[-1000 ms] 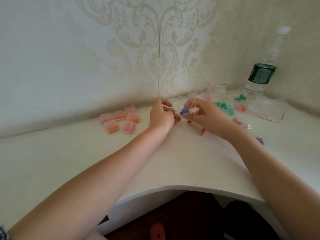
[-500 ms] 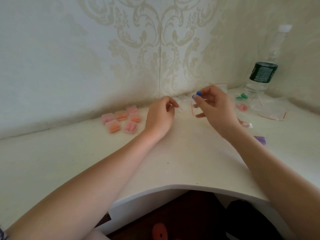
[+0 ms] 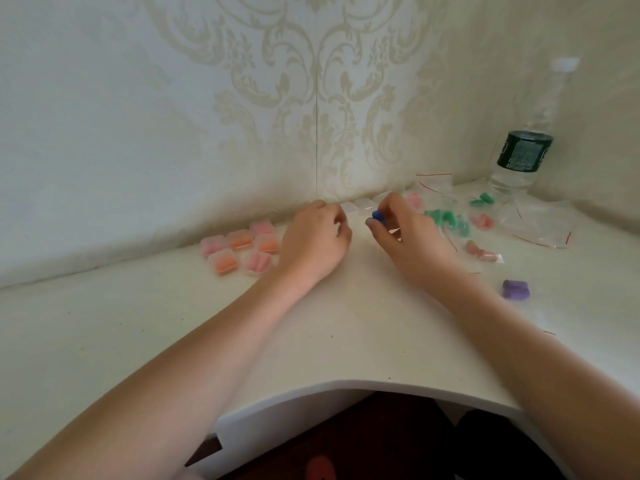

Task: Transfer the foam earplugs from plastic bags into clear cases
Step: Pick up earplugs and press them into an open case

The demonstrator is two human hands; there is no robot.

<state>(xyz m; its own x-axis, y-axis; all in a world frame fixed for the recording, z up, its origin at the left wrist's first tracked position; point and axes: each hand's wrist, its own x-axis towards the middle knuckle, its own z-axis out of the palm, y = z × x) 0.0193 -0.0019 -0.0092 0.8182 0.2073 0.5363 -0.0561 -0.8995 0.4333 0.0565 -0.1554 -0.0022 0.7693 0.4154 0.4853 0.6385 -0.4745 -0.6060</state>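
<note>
- Centre frame: right hand (image 3: 403,233) pinches a blue earplug (image 3: 377,215) at its fingertips, poised, I'd judge, for loading.
- Left hand (image 3: 317,239) curls beside the empty clear cases (image 3: 362,204); what it grips, can't tell.
- Filled cases (image 3: 239,249) sit left, bagged earplugs (image 3: 446,218) right.

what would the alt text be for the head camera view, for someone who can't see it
At a white corner desk, a person's right hand pinches a blue earplug while the left hand curls near empty clear cases by the wall. Six filled cases of pink and orange earplugs sit left; bagged earplugs and a water bottle sit right.
</note>
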